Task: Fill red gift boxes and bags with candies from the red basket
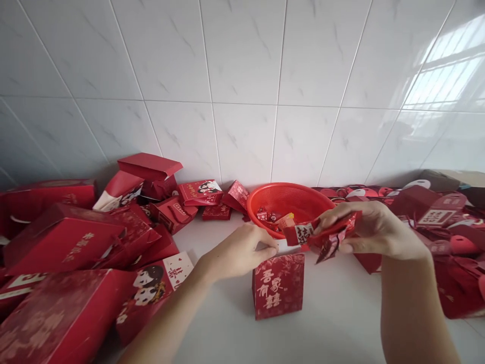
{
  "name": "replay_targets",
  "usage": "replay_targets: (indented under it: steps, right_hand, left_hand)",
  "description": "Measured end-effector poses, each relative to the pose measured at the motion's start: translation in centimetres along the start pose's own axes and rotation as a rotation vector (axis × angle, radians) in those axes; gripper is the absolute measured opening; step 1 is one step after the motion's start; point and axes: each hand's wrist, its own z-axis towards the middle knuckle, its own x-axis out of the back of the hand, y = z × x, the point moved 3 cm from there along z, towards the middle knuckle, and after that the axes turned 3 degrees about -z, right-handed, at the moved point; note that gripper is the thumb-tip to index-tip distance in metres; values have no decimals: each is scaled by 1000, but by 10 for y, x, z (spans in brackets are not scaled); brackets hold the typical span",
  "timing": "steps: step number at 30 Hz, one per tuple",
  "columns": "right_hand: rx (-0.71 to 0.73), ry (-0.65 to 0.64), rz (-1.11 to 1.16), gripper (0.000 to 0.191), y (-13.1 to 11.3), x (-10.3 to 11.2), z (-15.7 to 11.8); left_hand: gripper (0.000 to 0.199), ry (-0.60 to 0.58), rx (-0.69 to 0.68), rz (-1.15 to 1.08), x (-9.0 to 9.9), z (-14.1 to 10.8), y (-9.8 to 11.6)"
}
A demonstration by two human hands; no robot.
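My right hand [366, 232] holds several red wrapped packets [329, 235] near the front rim of a red plastic basket [261, 194]. Just behind a small red box [279, 287] with white characters is my left hand [246, 247], its fingers curled together at the box's top edge; whatever they pinch is too small to make out. The box stands upright on the white surface between my forearms. Inside the basket lie some small red packets [265, 215] and a yellowish one [286, 221].
Red gift boxes [64, 240] are heaped at the left, some with cartoon figures. More red boxes and bags [458, 283] crowd the right side, with a brown carton [443, 179] at the back. A tiled wall [242, 101] rises behind everything.
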Motion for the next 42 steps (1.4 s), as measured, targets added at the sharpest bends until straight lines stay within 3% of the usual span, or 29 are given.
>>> replay_targets:
  steps: [2, 7, 12, 19, 25, 31, 36, 42]
  right_hand:
    - [-29, -91, -32, 27, 0, -1, -1]
    - [-67, -216, -63, 23, 0, -7, 1]
    - [-102, -381, -43, 23, 0, -26, 8]
    - [-133, -327, -124, 22, 0, -43, 18]
    - [-150, -204, -241, 19, -2, -45, 16]
    - [-148, -170, -315, 19, -1, -47, 15]
    - [-45, 18, -198, 23, -8, -44, 16]
    - [24, -130, -92, 19, -5, -59, 22]
  left_hand:
    - [18, 16, 66, -45, -1, 2, -6]
    - [52, -86, 125, -57, 0, -2, 0]
    - [42, -157, 65, -81, -1, -4, 11]
    - [54, -119, 73, -110, 0, -5, 10]
    - [49, -161, 85, -93, -1, -5, 12]
    - [56, -103, 95, -89, -2, -5, 6]
    - [61, -106, 93, -107, -2, -5, 3]
    - [44, -146, 63, -156, -2, -5, 8]
